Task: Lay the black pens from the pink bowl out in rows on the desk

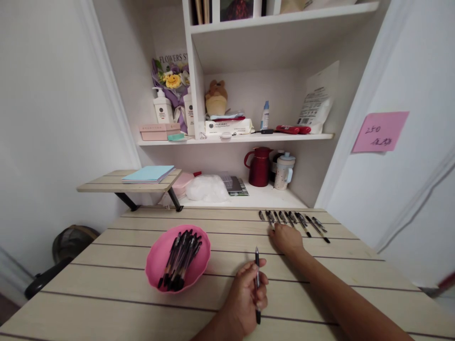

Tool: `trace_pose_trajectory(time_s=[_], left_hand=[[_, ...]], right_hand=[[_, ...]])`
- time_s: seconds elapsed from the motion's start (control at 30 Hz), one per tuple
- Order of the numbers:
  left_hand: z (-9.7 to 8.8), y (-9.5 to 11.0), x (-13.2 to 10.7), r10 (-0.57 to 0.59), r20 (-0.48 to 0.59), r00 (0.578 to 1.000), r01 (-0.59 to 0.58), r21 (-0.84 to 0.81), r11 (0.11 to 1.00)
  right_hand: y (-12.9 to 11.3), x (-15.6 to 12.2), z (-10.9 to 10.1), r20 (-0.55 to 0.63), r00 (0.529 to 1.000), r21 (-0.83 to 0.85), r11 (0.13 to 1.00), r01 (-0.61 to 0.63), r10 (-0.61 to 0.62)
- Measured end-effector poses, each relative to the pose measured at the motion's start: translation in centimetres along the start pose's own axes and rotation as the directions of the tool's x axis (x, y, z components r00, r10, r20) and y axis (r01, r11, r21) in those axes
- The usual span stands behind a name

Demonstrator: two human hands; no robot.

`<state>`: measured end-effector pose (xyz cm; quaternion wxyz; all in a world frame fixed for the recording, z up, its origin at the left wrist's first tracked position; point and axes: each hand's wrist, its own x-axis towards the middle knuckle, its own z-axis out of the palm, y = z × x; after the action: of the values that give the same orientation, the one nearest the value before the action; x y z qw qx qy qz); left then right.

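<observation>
My left hand (246,292) is closed around a pen (257,279) above the front of the table. The pen stands nearly upright, its silvery pointed tip up and its dark end down. Farther back, my right hand (288,239) reaches to the left part of a row of pens and short dark pieces, perhaps caps (300,221). Its fingers are drawn together on the table by the row; what they pinch is hidden. To the left of my hands, a pink scalloped bowl (153,258) holds a heap of pens (181,258) with dark ends.
A small raised shelf (103,183) at the back left bears blue paper (149,173). Behind the table, a white cabinet holds a red jug (260,168), a speckled cup (284,173) and a white plastic bag (208,188). A pink note (380,131) is on the right wall.
</observation>
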<state>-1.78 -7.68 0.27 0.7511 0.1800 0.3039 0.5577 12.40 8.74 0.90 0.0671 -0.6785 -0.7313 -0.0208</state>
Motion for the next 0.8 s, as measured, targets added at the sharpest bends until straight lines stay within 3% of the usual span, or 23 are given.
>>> trace_pose_trajectory(time_s=[0.33,0.63,0.73,0.8], left_hand=[[-0.1,0.0,0.1,0.017,0.039,0.999,-0.017,-0.006,1.0],[-0.2,0.0,0.1,0.009,0.008,1.0,-0.009,-0.001,1.0],[-0.1,0.0,0.1,0.0,0.006,1.0,-0.001,0.016,1.0],[0.0,0.0,0.1,-0.006,0.007,1.0,0.006,0.031,0.999]], right_hand=[[0.3,0.1,-0.4,0.027,0.999,-0.005,1.0,-0.025,0.025],[0.1,-1.0,-1.8,-0.014,0.999,0.025,0.999,-0.048,0.048],[-0.5,-2.6,-2.4,0.017,1.0,0.27,0.963,-0.016,0.011],[-1.3,-4.2,-2.8,0.105,0.993,0.593,0.805,-0.02,-0.052]])
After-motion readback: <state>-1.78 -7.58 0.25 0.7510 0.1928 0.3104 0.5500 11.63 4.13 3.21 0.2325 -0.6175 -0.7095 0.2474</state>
